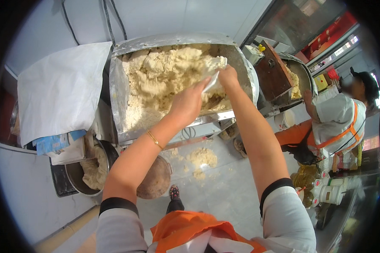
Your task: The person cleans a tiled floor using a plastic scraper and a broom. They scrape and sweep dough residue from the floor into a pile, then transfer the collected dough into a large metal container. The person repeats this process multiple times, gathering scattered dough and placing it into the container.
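Note:
In a large metal dough mixer trough (128,134) lies a heap of crumbly, pale yellow dough (164,69), partly blurred. Above its right part, my right hand (228,77) is closed on a white, thin-walled scoop or bag (212,81) with some crumbs at its upper end. My left hand (186,104) reaches to the lower edge of the same white thing, and its fingertips touch it or lie right beside it; its grip is partly hidden. What exactly the white thing is cannot be told.
A white sheet (63,91) covers something at left, above a metal pot (70,177) of dough. A round board or lid (155,178) and spilled crumbs (202,158) lie low between. At right, a person (338,123) reaches to a second trough (304,72).

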`<state>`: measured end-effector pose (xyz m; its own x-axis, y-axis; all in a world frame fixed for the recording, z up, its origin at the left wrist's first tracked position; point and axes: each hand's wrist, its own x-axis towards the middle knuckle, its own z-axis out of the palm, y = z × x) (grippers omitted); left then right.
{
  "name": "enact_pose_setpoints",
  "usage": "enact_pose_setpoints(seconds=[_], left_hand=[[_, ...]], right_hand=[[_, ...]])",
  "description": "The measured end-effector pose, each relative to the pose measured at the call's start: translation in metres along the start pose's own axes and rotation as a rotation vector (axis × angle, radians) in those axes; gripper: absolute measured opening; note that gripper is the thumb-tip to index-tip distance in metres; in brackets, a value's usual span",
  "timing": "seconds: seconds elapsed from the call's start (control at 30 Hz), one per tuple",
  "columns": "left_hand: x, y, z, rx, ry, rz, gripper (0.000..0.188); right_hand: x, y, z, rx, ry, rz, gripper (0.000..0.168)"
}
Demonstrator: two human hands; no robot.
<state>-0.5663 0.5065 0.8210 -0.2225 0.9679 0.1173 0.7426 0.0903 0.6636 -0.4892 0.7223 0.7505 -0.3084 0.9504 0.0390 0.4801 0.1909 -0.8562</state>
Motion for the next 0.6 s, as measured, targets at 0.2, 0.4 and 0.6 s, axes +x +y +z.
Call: enact_pose_setpoints(seconds=[0.2, 0.4, 0.6], left_hand=[[-0.008, -0.024, 0.022, 0.294, 0.257, 0.380, 0.048], [0.001, -0.027, 0.022, 0.380, 0.315, 0.428, 0.046], [0.011, -0.035, 0.016, 0.273, 0.360, 0.476, 0.047]], right_hand=[[-0.007, -0.003, -0.014, 0.161, -0.025, 0.016, 0.033], [-0.038, -0.027, -0.019, 0.268, -0.115, 0.022, 0.028], [-0.057, -0.028, -0.025, 0.421, -0.162, 0.023, 0.026]])
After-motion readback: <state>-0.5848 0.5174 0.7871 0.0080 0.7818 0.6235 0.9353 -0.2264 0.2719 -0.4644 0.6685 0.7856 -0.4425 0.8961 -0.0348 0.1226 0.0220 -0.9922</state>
